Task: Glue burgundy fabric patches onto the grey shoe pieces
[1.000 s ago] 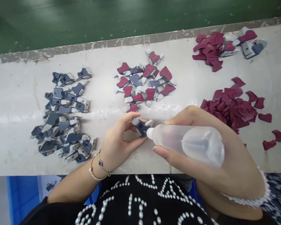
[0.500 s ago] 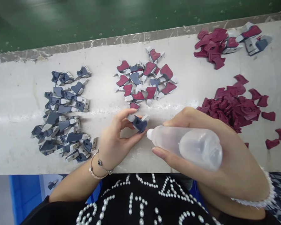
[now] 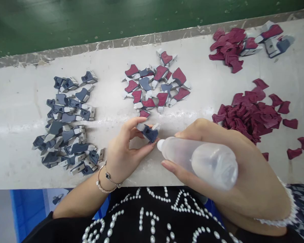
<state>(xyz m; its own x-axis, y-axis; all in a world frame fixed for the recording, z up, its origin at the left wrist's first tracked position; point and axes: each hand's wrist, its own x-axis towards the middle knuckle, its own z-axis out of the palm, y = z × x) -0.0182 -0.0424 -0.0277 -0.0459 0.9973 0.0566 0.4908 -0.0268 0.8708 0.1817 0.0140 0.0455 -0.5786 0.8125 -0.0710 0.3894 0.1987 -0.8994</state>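
Between the thumb and fingers of my left hand [image 3: 125, 152] is a small blue-and-white plastic part [image 3: 150, 132], its hollow blue side facing up. My right hand [image 3: 218, 162] grips a translucent squeeze bottle [image 3: 177, 152], tilted so its white tip [image 3: 160, 145] points left at the part's lower right edge. Whether the tip touches the part, I cannot tell. Just beyond my left fingers lies a group of similar parts [image 3: 162, 99], most with maroon inserts on top and a few showing only blue.
A pile of blue-and-white parts [image 3: 68, 118] covers the table's left side. Loose maroon pieces [image 3: 253, 114] lie at the right, with a smaller maroon heap [image 3: 228, 47] and several assembled parts behind. A green surface [image 3: 142, 20] runs past the table's far edge. Below left stands a blue bin [image 3: 25, 212].
The bottle and my right hand have shifted slightly left and down. My left hand still holds the part in nearly the same spot. The whole view has moved a little.
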